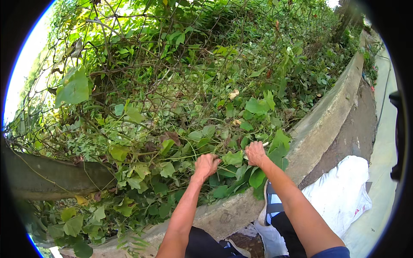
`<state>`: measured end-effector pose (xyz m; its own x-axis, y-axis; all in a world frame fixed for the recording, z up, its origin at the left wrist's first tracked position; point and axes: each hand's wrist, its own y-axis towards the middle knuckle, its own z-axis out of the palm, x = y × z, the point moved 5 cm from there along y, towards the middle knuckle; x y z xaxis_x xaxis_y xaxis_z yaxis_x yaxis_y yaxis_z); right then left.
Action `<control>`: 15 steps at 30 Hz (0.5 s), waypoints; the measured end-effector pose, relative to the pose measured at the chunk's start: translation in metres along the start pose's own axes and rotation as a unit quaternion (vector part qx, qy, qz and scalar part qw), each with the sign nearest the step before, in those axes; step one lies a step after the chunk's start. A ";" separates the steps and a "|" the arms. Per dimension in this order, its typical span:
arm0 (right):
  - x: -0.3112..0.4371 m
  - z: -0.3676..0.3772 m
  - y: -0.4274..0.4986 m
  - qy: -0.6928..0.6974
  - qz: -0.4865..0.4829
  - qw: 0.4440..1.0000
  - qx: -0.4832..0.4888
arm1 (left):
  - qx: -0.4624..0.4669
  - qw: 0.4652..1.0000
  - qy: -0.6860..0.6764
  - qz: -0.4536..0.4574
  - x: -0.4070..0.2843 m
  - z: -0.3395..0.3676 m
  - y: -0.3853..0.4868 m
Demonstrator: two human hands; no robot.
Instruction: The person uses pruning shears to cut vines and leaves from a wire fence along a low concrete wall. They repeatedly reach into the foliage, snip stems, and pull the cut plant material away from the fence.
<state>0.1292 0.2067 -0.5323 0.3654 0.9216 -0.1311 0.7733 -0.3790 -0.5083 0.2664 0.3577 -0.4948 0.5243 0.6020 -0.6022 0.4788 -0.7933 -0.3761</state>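
Note:
Both my hands reach into green leafy vines growing over a low concrete kerb. My left hand is closed on a thin vine stem, its fingertips pointing right. A short way to its right, my right hand is closed around something with a pale, whitish end that sticks out beyond the fist; what it is cannot be told. Broad leaves hang between and below the hands. A wire mesh fence with vines through it stands beyond them.
The concrete kerb curves from lower left to upper right. A white sack lies at the right, beside my shoe. A concrete beam juts in at the left. A tree trunk stands at the upper right.

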 end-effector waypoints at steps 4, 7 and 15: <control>-0.004 0.005 0.001 0.000 -0.001 1.000 -0.021 | -0.385 0.878 -0.282 -0.045 0.002 -0.086 0.019; -0.001 0.001 0.001 -0.013 0.002 0.999 -0.037 | -0.513 0.836 -0.193 -0.030 0.002 -0.119 0.049; -0.014 -0.011 -0.003 0.086 0.004 0.996 -0.038 | -0.384 0.787 -0.432 -0.216 0.046 -0.067 0.071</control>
<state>0.1276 0.1941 -0.5201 0.4498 0.8930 0.0170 0.8048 -0.3969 -0.4414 0.3716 0.3349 -0.5020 -0.3199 0.2500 -0.9139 0.9391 -0.0439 -0.3408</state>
